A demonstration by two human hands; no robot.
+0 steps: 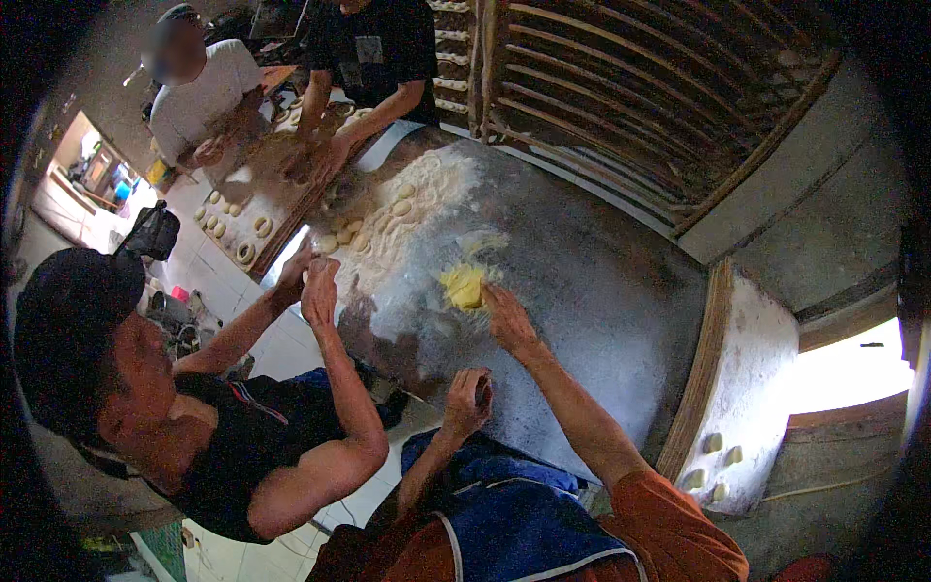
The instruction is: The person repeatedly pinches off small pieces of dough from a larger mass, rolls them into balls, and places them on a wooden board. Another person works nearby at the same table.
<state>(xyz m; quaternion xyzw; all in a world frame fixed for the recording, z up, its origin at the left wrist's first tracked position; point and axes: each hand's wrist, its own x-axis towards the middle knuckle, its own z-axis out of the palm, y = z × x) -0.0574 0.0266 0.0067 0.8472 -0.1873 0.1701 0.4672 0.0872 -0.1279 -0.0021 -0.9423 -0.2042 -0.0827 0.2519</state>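
A soft yellow lump (463, 287) with a ragged, smeared edge lies on the dark worktable (592, 291). The fingers of my right hand (508, 320) press together at the lump's right side, their tips on it. Closer to me, at the table's near edge, my left hand (469, 401) is curled with a dark hollow between its fingers. Whether anything is inside that hand is hidden. Beyond the lump, a pale smear (482, 242) marks the surface. White flour (412, 228) spreads to the left, with several small dough pieces (344, 233) lying in and beside it.
To my left, a person in a dark cap (82, 330) works at the same table, hands raised together. Two people stand at the far end near a board with dough rings (244, 252). Slatted racks (640, 97) rise behind. A board (747, 378) at right carries several dough pieces.
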